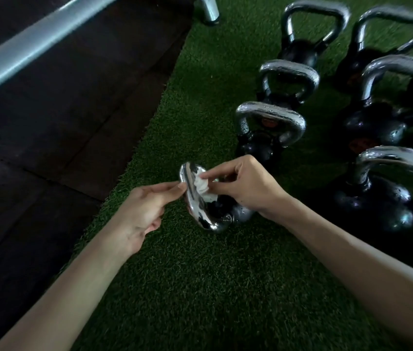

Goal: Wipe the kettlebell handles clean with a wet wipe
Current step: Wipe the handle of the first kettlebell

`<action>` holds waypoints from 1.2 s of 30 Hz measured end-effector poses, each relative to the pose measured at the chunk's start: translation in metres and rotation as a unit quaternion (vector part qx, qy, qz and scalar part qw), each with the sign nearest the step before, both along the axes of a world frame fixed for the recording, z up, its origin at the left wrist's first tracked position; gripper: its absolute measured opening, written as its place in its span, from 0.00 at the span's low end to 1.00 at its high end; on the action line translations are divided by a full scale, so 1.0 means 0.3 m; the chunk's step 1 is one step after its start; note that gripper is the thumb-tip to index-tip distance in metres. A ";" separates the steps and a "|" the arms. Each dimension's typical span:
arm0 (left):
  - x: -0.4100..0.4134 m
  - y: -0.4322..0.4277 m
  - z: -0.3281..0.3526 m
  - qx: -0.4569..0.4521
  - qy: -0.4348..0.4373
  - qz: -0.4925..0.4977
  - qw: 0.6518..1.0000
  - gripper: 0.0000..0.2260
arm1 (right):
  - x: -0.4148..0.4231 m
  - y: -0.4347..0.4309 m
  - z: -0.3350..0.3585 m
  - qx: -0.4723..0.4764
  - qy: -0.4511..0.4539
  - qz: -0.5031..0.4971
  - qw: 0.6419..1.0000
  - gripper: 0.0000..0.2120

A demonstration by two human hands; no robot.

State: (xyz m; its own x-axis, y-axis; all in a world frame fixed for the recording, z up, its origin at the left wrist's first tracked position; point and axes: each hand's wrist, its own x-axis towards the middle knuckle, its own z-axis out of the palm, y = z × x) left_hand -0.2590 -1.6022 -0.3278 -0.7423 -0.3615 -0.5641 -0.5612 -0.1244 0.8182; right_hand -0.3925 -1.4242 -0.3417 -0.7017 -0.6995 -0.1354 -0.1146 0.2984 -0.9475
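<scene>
Left of the handle (193,207), my left hand (144,209) pinches its rim between thumb and forefinger, steadying it, I judge. Right of it, my right hand (245,186) pinches the bunched wipe (202,190) onto the chrome to rub. The bell (244,213) beneath is mostly hidden; kettlebells (271,114) beyond the handle blur, some cut off.

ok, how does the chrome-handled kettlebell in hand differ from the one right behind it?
The held black chrome-handled kettlebell lies tipped over; the upright black chrome-handled kettlebell stands handle up. The left hand pinches the held one and the right hand holds a white wet wipe against it; the upright one is untouched. Both sit on green turf.
</scene>
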 end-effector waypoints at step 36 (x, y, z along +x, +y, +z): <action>-0.079 0.091 0.080 -0.071 0.021 0.018 0.997 0.09 | 0.080 0.155 0.034 0.111 0.185 0.040 0.976 0.10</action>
State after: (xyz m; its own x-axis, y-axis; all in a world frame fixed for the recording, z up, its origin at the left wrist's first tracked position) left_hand -0.2826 -1.5748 -0.3039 -0.7492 -0.4621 -0.4745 -0.5234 -0.0258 0.8517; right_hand -0.3685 -1.3778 -0.3314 -0.6761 -0.7359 -0.0370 -0.4684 0.4679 -0.7495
